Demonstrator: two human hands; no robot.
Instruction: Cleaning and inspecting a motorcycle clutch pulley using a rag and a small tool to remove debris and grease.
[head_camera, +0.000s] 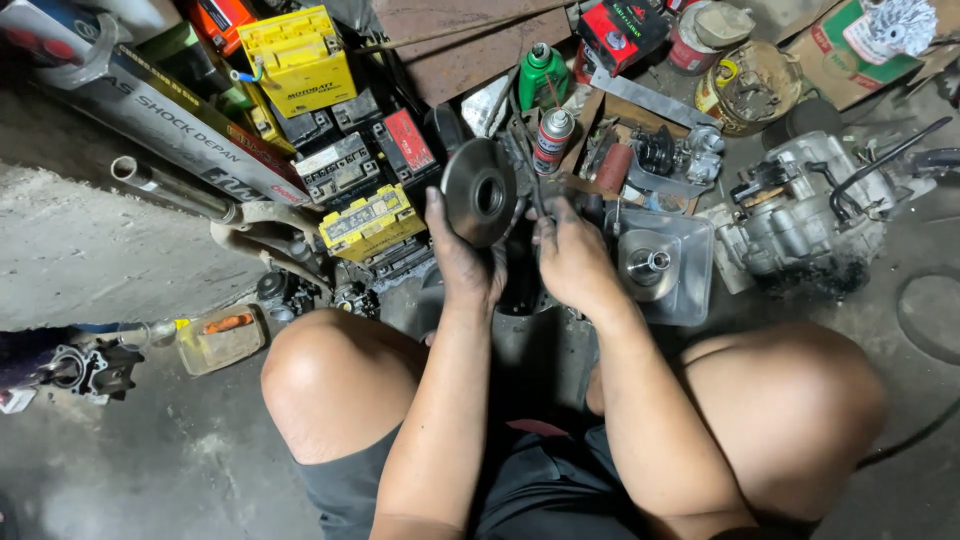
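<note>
Grimy workshop floor (150, 440): left hand (462, 262) clamps the metal disc (480, 192); right hand (572, 255), closed on a thin tool (537, 195), should work steadily, disc braced.

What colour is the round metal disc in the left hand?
Dark grey round metal disc, left hand; head view.

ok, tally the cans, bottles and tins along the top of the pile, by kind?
Spray can, silver with a red cap: 1
Green bottle: 1
Round tins: 2, a red one with a pale lid and an open yellow one holding small parts
Total: 4
The left hand holds a metal disc just below them.
</note>
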